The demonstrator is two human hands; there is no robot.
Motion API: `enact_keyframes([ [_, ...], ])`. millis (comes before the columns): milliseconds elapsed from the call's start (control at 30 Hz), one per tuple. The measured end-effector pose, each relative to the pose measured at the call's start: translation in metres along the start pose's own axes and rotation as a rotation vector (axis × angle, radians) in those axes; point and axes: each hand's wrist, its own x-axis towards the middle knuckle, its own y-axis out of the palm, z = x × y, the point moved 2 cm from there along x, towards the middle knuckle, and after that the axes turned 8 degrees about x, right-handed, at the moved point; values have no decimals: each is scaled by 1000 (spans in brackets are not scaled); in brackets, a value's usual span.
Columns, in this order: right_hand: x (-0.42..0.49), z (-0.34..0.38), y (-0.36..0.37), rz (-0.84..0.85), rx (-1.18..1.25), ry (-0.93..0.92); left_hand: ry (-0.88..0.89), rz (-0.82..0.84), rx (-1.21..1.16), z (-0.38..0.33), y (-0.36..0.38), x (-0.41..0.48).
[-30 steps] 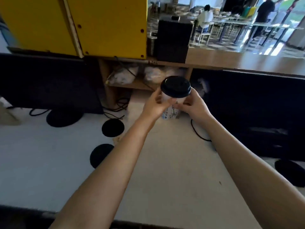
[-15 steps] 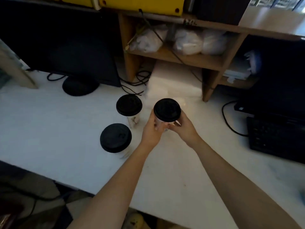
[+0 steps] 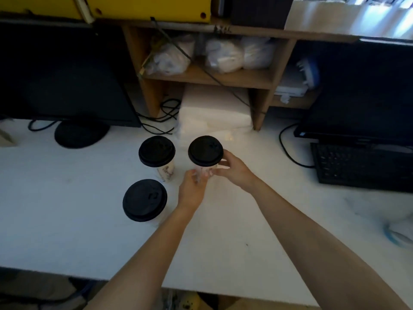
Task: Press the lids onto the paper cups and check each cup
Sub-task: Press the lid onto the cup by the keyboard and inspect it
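Three white paper cups with black lids are on the white table (image 3: 67,209). One lidded cup (image 3: 156,151) is at the back left and another lidded cup (image 3: 144,199) is nearer to me on the left. The third lidded cup (image 3: 205,151) is upright between my hands, right of the back cup. My right hand (image 3: 233,170) grips its right side just under the lid. My left hand (image 3: 193,187) has its blurred fingers on the cup's lower wall. The cup's base is hidden by my fingers, so I cannot tell whether it rests on the table.
A black monitor (image 3: 62,74) with a round stand (image 3: 80,135) is at the back left. A black keyboard (image 3: 357,166) and a second screen are at the right. A wooden shelf (image 3: 205,77) holding plastic bags, a white stack (image 3: 212,113) and loose cables (image 3: 163,117) are behind the cups.
The view tilted down from the raised cup to the table. The held cup came down beside the two other lidded cups, and my left hand slid lower on it.
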Motion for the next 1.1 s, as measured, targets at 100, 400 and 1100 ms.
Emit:
enact_keyframes([
  [100,-16,14,-19,29,0,145,-150,106,27,0,-1,-7],
  [400,-135,36,-114,-220,-26,342,114,541,281,-90,36,-36],
  [1100,-343,-97,-353,-662,-266,612,448,713,529,-186,340,-139],
])
